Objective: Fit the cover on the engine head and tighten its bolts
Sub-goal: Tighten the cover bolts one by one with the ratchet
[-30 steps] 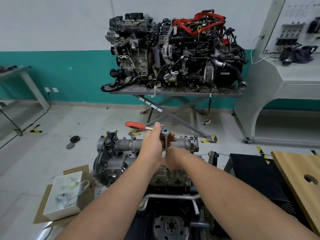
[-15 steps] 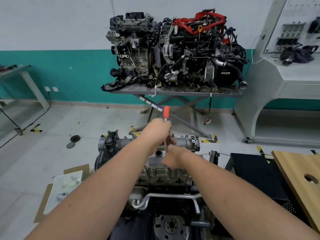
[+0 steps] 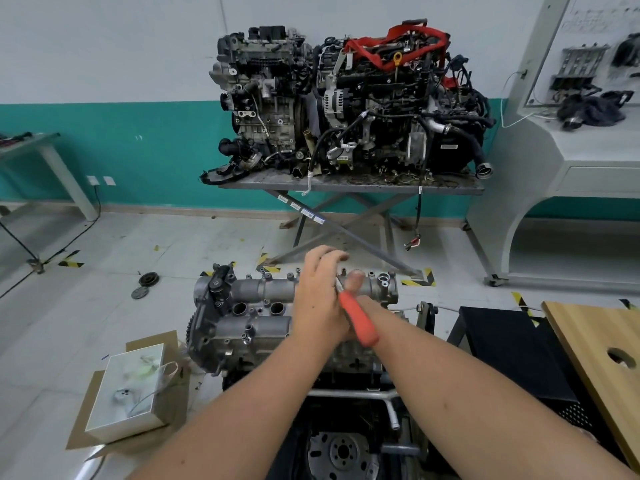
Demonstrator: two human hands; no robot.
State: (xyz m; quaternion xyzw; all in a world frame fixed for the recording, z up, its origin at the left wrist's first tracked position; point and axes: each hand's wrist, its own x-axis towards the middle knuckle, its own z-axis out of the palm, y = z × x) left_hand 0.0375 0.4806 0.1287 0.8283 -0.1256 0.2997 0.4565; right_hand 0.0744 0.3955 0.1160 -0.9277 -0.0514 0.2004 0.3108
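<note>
Head view is showing both hands [image 3: 323, 296] clasping the ratchet [image 3: 358, 322], handle swinging toward five o'clock; keeping it square on the cover [image 3: 263, 306] bolt is advisable.

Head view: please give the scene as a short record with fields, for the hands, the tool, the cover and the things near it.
tool: ratchet wrench with orange handle, handle pointing toward the person
left hand: over the wrench head, fingers curled around it
right hand: mostly hidden behind the left hand and the handle; thumb visible, grip unclear
cover: grey metal, sitting on the engine head
left of engine: white box on cardboard
right of engine: wooden board with a hole
background: two engines on a metal table
</note>
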